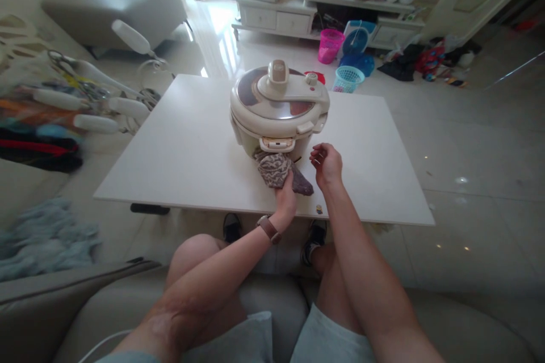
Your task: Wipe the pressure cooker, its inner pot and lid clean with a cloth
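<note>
A cream electric pressure cooker (279, 105) with a shiny lid stands on the white table (187, 164), its lid closed. My left hand (286, 195) grips a patterned brown-and-cream cloth (273, 170) in front of the cooker's base; a darker fold of it hangs to the right. The thumb shows on top, while the other fingers are hidden by the cloth. To the right of the cloth, my right hand (327, 163) hovers near the cooker's front right side, fingers loosely curled and apart, with nothing visible in it.
A small sticker (319, 209) is at the table's front edge. Beyond the table stand a pink basket (331, 46), a light blue basket (348, 79) and a low white cabinet (272, 20). White lamp arms (128, 106) reach near the table's left edge.
</note>
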A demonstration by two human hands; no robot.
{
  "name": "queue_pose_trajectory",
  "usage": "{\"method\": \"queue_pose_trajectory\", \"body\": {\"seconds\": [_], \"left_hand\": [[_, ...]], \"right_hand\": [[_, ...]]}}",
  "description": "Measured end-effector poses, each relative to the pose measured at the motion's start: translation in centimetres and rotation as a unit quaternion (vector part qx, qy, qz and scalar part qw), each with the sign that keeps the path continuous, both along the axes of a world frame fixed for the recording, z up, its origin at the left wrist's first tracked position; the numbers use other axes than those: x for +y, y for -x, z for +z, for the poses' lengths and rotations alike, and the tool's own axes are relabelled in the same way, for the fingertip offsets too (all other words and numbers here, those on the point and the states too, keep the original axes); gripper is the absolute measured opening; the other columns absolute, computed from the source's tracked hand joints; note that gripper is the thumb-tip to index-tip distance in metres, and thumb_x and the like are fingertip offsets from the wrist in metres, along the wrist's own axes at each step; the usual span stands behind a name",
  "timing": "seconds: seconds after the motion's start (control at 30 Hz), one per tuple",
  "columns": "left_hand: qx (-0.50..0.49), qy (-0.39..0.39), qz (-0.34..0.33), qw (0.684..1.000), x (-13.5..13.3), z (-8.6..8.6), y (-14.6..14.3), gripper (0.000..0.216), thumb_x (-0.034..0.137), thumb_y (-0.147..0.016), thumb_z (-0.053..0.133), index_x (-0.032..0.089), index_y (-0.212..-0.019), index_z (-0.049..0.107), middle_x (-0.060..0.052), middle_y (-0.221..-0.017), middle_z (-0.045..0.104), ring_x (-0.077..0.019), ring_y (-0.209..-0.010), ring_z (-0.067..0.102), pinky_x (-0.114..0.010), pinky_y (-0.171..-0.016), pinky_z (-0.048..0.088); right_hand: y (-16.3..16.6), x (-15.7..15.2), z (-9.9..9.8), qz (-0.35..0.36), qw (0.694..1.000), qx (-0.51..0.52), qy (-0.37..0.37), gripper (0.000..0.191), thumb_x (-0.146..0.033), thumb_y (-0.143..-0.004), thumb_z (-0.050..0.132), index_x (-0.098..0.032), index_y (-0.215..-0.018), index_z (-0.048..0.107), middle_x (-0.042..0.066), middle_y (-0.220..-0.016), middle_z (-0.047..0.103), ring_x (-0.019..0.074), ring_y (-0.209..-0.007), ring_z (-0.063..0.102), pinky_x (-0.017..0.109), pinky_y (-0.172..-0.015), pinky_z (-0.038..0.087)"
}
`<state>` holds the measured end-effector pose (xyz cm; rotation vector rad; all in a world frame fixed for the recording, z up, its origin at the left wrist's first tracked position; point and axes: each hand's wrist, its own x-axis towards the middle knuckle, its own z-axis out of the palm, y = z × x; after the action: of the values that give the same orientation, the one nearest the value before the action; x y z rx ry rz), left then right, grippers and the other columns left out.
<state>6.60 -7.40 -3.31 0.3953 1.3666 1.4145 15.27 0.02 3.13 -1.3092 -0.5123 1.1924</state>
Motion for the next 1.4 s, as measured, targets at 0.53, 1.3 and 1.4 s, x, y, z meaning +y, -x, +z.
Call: {"method": "queue_pose_trajectory", "body": {"seconds": [0.53, 1.3, 1.4], "left_hand": [[-0.425, 0.042, -0.190, 0.884, 1.2, 4.8, 0.4, 0.024, 0.028, -0.091, 0.064, 0.015, -0.109, 0.073, -0.011, -0.120, 0.078, -0.0245, -0.114, 0.073, -0.039, -0.106, 0.057], [0.066, 0.012, -0.199, 0.978, 5.0, 4.7, 10.9, 0.013, 0.031, -0.077, 0.056, 0.019, -0.074, 0.060, -0.002, -0.059, 0.057, -0.0170, -0.056, 0.058, -0.025, -0.051, 0.041], [0.049, 0.022, -0.158, 0.986, 5.9, 5.2, 11.7, 0.012, 0.032, -0.078, 0.055, 0.020, -0.078, 0.059, -0.002, -0.063, 0.060, -0.0179, -0.058, 0.061, -0.025, -0.052, 0.043]], "right_hand": [[-3.2, -10.9, -0.1, 0.063, 0.991, 0.117, -0.022, 0.061, -0.081, -0.085, 0.053, -0.026, -0.104, 0.070, 0.008, -0.107, 0.077, 0.0274, -0.098, 0.072, 0.041, -0.075, 0.061], [2.3, -2.4, 6.4, 0.025, 0.890, -0.401, -0.215, 0.046, -0.045, -0.088, 0.070, -0.022, -0.127, 0.073, 0.012, -0.126, 0.076, 0.0321, -0.126, 0.067, 0.050, -0.114, 0.048], [6.3, -1.6, 7.1, 0.110, 0.780, -0.587, -0.186, 0.057, -0.032, -0.091, 0.062, -0.023, -0.147, 0.063, 0.012, -0.158, 0.056, 0.0369, -0.151, 0.044, 0.056, -0.127, 0.031]]}}
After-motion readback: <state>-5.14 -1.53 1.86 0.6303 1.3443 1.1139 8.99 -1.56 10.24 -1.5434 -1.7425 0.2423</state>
